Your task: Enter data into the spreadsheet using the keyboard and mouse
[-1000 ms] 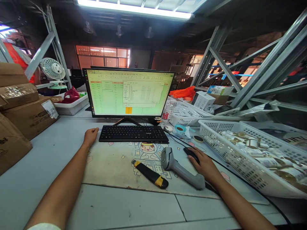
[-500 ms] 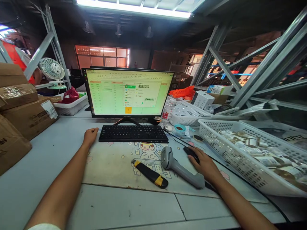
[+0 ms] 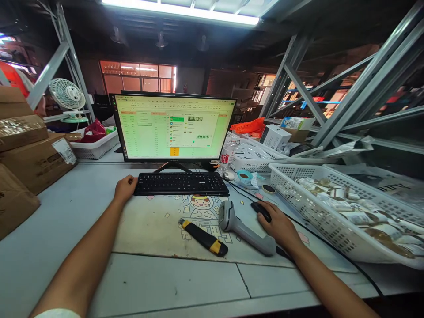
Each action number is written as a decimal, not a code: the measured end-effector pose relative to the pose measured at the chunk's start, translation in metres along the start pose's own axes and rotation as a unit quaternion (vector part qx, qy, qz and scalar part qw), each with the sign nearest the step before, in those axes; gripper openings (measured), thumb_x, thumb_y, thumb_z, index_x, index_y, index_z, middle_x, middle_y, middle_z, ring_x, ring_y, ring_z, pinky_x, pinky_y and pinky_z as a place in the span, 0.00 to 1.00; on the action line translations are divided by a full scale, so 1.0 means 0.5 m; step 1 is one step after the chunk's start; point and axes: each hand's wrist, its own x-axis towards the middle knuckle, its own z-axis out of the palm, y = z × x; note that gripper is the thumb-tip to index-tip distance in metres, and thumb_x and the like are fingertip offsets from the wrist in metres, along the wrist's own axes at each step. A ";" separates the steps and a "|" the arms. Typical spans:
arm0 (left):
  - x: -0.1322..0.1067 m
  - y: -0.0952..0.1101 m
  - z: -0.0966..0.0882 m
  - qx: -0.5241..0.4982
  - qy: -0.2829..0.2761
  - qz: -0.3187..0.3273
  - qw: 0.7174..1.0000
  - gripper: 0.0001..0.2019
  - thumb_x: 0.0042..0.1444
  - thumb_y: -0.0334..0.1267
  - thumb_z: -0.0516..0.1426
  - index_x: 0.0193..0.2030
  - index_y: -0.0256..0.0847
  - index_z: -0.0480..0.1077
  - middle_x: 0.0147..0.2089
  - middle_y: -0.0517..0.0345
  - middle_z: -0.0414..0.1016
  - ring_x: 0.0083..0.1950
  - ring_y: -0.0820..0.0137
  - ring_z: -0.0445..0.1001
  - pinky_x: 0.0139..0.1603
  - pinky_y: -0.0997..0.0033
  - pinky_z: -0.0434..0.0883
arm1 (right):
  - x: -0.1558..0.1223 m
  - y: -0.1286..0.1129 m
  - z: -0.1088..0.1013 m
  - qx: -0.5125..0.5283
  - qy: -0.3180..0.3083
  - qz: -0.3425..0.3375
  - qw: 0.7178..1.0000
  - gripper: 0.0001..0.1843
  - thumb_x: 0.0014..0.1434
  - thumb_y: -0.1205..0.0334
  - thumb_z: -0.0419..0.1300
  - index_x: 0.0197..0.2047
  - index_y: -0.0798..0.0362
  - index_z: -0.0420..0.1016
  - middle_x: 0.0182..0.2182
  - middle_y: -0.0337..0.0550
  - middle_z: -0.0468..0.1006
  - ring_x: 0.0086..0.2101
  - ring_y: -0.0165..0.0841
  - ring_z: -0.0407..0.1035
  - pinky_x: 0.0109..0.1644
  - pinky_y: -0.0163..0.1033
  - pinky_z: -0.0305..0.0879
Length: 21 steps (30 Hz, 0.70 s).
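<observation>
My right hand (image 3: 280,225) rests over a black computer mouse (image 3: 261,212), its fingers bent around the mouse on the printed desk mat (image 3: 142,229). My left hand (image 3: 126,189) is closed with curled fingers at the left end of the black keyboard (image 3: 182,183); nothing shows in it. A grey barcode scanner (image 3: 245,229) lies just left of my right hand. Further left, a black and yellow utility knife (image 3: 203,237) lies on the mat. Behind the keyboard stands a lit monitor (image 3: 142,137), showing a spreadsheet with a chat window over it.
White basket (image 3: 311,216) at right holds several labelled rolls. Blue tape roll (image 3: 244,176), a dark roll (image 3: 270,189) and a plastic bottle (image 3: 226,157) stand near the monitor. Cardboard boxes (image 3: 36,163) are stacked at left, with a fan (image 3: 68,95) behind. A cable runs along the right.
My left hand has moved slightly right, up against the keyboard's end. The whole view has shifted a little. My right hand stays on the mouse.
</observation>
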 end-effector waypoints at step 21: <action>-0.040 0.022 0.029 0.122 -0.135 0.210 0.961 0.37 0.63 0.60 0.61 0.71 0.37 0.68 0.76 0.46 0.59 0.78 0.50 0.54 0.79 0.49 0.55 | 0.233 -0.612 -0.025 0.187 -0.093 -0.154 0.966 0.22 0.69 0.62 0.57 0.63 0.59 0.75 0.59 0.54 0.77 0.58 0.43 0.71 0.67 0.46 0.65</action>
